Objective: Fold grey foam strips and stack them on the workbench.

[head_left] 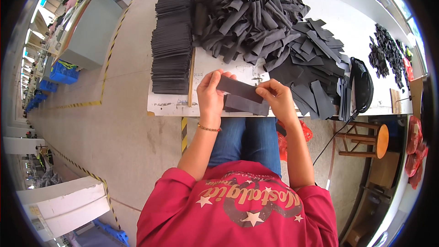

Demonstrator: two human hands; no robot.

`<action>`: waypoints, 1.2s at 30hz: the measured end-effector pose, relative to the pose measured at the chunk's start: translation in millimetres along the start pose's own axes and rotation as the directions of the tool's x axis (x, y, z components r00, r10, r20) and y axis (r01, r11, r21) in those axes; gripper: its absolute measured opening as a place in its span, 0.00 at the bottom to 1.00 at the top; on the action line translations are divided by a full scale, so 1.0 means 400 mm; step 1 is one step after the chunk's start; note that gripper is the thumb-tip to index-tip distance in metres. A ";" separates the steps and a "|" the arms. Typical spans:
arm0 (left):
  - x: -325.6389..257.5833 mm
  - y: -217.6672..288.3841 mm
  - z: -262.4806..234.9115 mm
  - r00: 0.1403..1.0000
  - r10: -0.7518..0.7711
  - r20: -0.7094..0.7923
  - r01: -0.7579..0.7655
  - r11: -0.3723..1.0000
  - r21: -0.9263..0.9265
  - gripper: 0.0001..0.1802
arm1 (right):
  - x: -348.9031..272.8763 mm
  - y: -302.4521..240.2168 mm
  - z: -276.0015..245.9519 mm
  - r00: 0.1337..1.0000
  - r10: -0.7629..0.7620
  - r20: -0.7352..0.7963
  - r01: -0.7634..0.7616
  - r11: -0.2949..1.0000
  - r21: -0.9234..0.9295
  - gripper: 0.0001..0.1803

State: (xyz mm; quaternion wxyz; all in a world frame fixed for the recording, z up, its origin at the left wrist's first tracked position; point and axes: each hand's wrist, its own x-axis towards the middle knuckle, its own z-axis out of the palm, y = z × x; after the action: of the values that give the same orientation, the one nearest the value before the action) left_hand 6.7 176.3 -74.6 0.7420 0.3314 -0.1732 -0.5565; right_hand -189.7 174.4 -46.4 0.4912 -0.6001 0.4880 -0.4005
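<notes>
A dark grey rectangular strip, perhaps fabric or felt, is stretched between my two hands just above the table's front edge. My left hand pinches its left end, thumb on top. At the other end, the thumb and fingertips of my right hand grip the strip's right corner. Under it, more dark strips lie on the table by the edge. Beyond my hands rises a big heap of curled dark pieces. Flat loose pieces spread out to its right.
A long, neat stack of dark strips lines the left side of the white table, beside a wooden stick. A black rounded object with a cable stands at right. A wooden stool and red bags are near the right side.
</notes>
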 end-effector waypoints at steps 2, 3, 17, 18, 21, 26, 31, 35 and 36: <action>0.006 -0.006 -0.004 0.999 -0.035 0.000 0.035 0.999 0.015 0.10 | 0.000 0.025 -0.007 0.998 0.058 -0.004 -0.058 0.997 0.041 0.05; 0.009 -0.005 -0.003 0.998 -0.066 0.003 0.066 0.997 0.031 0.10 | 0.003 0.034 -0.010 0.994 0.111 -0.008 -0.110 0.990 0.083 0.06; 0.145 -0.134 -0.110 0.951 0.157 0.266 -0.293 0.188 0.937 0.08 | 0.068 0.263 -0.024 0.972 -0.180 -0.149 0.084 0.866 -0.493 0.05; 0.172 -0.132 -0.086 0.909 0.268 0.320 -0.378 0.204 0.903 0.11 | 0.064 0.269 -0.031 0.975 -0.170 -0.144 0.071 0.850 -0.521 0.07; 0.259 -0.128 -0.031 0.825 0.401 0.398 -0.494 0.170 0.853 0.18 | 0.037 0.220 -0.028 0.972 -0.159 -0.171 0.014 0.771 -0.637 0.13; 0.373 -0.134 -0.051 0.808 0.271 0.523 -0.544 -0.001 0.839 0.12 | -0.030 0.214 -0.182 0.841 -0.251 -0.480 -0.184 0.701 -0.689 0.06; 0.367 -0.126 -0.110 0.954 0.105 0.280 -0.294 0.496 0.817 0.11 | -0.045 0.291 -0.308 0.786 -0.298 -0.542 -0.473 0.277 -0.837 0.12; 0.209 -0.095 -0.027 0.984 -0.126 0.127 0.019 0.780 0.626 0.14 | -0.045 0.348 -0.301 0.931 -0.167 -0.323 -0.343 -0.102 -0.934 0.07; 0.188 -0.085 -0.031 0.985 -0.121 0.119 0.035 0.831 0.556 0.15 | -0.043 0.342 -0.297 0.941 -0.141 -0.308 -0.326 -0.129 -0.937 0.07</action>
State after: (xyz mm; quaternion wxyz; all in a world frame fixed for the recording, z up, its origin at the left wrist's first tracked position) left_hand 14.2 103.8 -115.2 0.5765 0.4953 -0.3675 -0.5360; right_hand -333.4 161.9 -157.2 -0.1814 -0.6544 0.7323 0.0498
